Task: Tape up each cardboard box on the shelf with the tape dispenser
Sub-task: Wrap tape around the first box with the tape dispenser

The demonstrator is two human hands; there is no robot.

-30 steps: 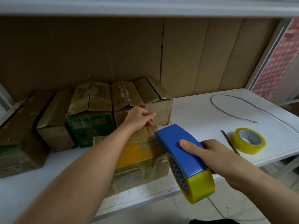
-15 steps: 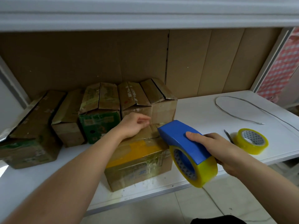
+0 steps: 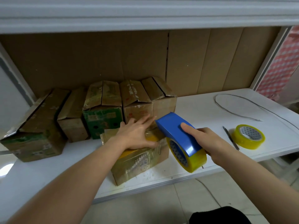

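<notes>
A small cardboard box with a yellow patch and shiny tape stands near the shelf's front edge. My left hand lies flat on its top, fingers straight and spread, pressing down. My right hand grips the blue tape dispenser, which carries a yellow roll; its nose points at the box's top right, beside my left fingertips. Behind stands a row of several cardboard boxes with flaps up, one of them green-printed.
A spare yellow tape roll and a thin pen-like tool lie on the white shelf to the right. A grey wire loops behind them. The brown cardboard back wall closes the shelf; another shelf board hangs overhead.
My left hand moved back from the rear boxes, opened and laid itself flat on the front box. The dispenser moved up and left towards the box top.
</notes>
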